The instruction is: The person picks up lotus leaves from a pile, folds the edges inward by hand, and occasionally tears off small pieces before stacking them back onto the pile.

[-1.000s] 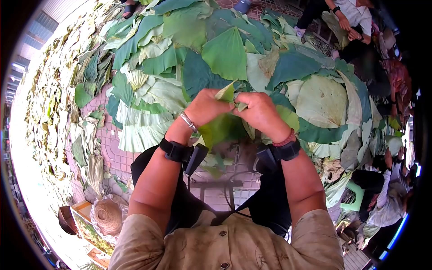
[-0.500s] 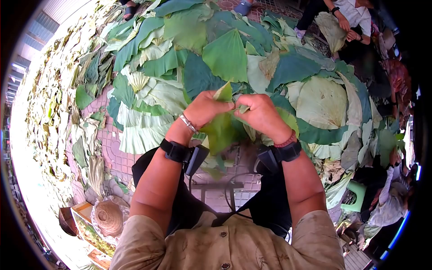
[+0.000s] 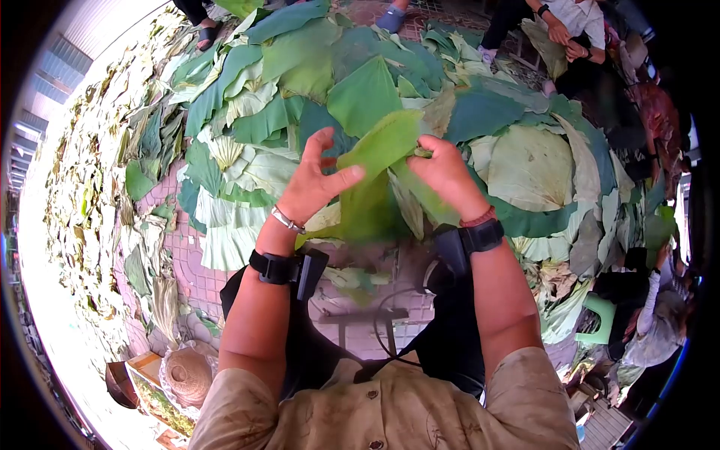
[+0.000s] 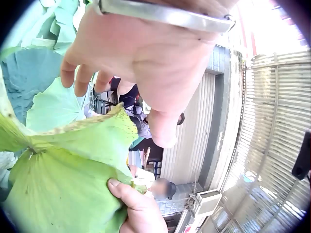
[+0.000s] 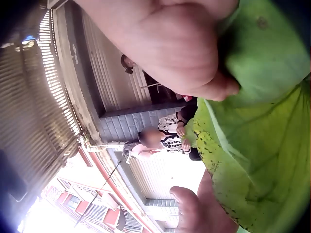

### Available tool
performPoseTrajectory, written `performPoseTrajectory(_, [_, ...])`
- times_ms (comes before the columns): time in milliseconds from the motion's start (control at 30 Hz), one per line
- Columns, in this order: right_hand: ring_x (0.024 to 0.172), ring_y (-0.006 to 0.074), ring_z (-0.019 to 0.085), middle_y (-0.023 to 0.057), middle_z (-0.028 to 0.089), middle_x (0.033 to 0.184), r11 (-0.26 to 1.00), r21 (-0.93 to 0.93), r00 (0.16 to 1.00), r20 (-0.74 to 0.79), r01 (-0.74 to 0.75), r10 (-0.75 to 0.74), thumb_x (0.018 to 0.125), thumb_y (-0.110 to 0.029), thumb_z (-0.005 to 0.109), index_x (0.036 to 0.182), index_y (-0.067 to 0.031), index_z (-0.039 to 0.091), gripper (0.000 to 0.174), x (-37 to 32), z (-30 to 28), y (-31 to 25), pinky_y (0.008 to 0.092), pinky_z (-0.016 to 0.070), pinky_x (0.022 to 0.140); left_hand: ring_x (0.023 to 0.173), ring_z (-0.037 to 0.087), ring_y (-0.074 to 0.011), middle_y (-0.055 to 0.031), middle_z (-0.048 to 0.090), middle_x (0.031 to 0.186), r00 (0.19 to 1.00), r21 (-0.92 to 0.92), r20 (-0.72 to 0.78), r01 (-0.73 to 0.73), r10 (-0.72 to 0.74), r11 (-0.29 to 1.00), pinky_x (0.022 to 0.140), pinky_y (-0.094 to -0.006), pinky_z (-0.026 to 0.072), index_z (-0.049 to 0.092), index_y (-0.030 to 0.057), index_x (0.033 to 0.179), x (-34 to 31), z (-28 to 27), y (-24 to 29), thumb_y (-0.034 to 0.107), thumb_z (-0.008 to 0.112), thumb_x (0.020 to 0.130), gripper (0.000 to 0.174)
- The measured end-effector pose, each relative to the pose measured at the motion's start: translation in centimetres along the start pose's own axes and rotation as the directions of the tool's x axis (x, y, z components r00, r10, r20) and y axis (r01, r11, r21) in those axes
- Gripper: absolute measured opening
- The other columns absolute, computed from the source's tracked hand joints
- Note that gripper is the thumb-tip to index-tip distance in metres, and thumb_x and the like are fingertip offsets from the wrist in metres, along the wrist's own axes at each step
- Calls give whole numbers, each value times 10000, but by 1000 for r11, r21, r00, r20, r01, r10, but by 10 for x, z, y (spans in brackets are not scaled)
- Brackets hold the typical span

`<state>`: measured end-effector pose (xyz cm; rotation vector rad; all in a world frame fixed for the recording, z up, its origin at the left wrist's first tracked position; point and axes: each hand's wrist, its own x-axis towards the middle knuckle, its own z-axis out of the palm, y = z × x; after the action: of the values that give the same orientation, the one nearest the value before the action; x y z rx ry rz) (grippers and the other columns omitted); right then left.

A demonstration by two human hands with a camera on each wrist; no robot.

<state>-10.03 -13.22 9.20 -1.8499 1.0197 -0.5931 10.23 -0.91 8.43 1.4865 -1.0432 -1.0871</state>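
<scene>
A green lotus leaf [image 3: 384, 141], partly unfolded, hangs between the two hands in the head view. My right hand [image 3: 446, 178] pinches its edge between thumb and fingers. On the other side my left hand [image 3: 311, 184] is spread, thumb apart from the fingers, close beside the leaf. In the left wrist view the leaf [image 4: 63, 187] shows its veins and a browned edge, below the left hand [image 4: 141, 63]. Dark specks line the yellowish edge of the leaf [image 5: 218, 170] in the right wrist view.
Lotus leaves [image 3: 532, 169] lie in a heap ahead, with drier ones [image 3: 112, 172] spread at the left. A straw hat [image 3: 186, 375] lies at the lower left. A green stool [image 3: 596, 319] stands at the right. Another person [image 3: 574, 34] sits at the upper right.
My left hand has let go of the leaf, moved left and spread its fingers. The leaf has opened out upward between the hands. My right hand still pinches it, slightly farther right.
</scene>
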Motion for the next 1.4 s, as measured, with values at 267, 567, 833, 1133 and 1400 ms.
performPoseTrajectory(267, [621, 48, 485, -25, 595, 743, 983, 33, 972, 154, -183, 176, 785, -175, 631, 1022, -27, 643, 281, -2, -13, -19, 248, 412, 536, 1081, 528, -178, -69, 567, 1189, 981, 314, 67, -196, 184, 929, 911, -339, 435, 530, 51, 1237, 5, 25, -28, 221, 643, 826, 458])
performPoseTrajectory(567, [708, 68, 509, -10, 596, 774, 994, 23, 955, 281, -111, 100, 790, -163, 661, 897, 22, 627, 216, -9, -26, -34, 252, 431, 633, 962, 508, -78, 3, 584, 1072, 991, -125, 23, -130, 134, 984, 848, -241, 434, 497, 15, 1257, 5, 25, -11, 88, 535, 908, 359])
performPoseTrajectory(833, [748, 86, 564, 5, 649, 851, 989, 16, 907, 400, -149, 130, 813, -153, 670, 1020, -10, 644, 253, -8, -24, -37, 265, 464, 689, 960, 549, -92, -19, 617, 1065, 985, -149, 142, -79, 100, 986, 840, -259, 460, 511, 8, 1241, 1, 39, -6, 191, 699, 837, 482])
performPoseTrajectory(1133, [912, 98, 573, 20, 657, 1024, 991, 50, 880, 466, -123, 86, 803, -98, 675, 1143, -37, 600, 354, -7, -21, -32, 276, 461, 820, 793, 570, -54, 24, 650, 937, 971, -175, 148, 212, -187, 962, 721, -244, 482, 631, 27, 1073, -2, 37, 0, 155, 681, 854, 258])
performPoseTrajectory(1400, [944, 103, 570, 9, 644, 1048, 969, 247, 911, 399, 4, -105, 759, -53, 698, 1148, -44, 583, 407, -8, -4, -23, 287, 462, 836, 833, 574, -55, 12, 662, 940, 980, -136, 171, 124, -100, 983, 746, -236, 477, 644, 21, 1090, -1, 42, -6, 129, 675, 853, 262])
